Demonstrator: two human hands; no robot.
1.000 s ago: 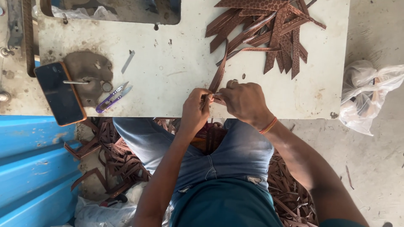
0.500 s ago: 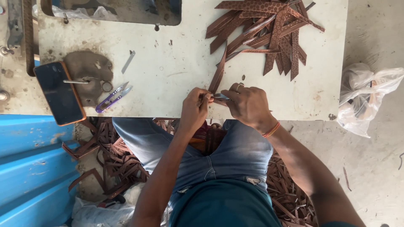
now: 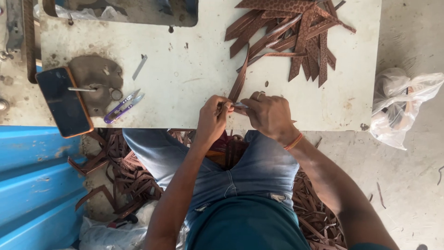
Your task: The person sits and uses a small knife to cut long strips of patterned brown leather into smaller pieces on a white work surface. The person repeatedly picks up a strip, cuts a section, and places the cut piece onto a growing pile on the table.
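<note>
- Both grips closed on one brown strap [image 3: 239, 83] at the near edge of the bench [image 3: 185, 78]: left hand [image 3: 213, 118] pinching its near end, right hand [image 3: 268, 113] clamped just beside, with a small pale tool or tab between the fingers, too small to identify.
- Strap running from the hands away toward the far pile, held low and close to the body, probably so the end stays steady for fine work.
- Pile of brown straps [image 3: 296, 37] fanned at the far right of the bench, within reach of the right hand, seemingly as stock.
- Purple thread snips [image 3: 122, 105] lying to the left, near a dark phone [image 3: 64, 102] and a worn grey metal plate [image 3: 97, 76]; a small metal blade [image 3: 139, 67] just beyond.
- Bench top white, scuffed and stained, with a cut-out opening at the far edge.
- Strap offcuts [image 3: 120, 171] heaped on the floor under the knees; blue corrugated sheet [image 3: 32, 185] at left; clear plastic bag [image 3: 400, 106] on bare concrete at right.
</note>
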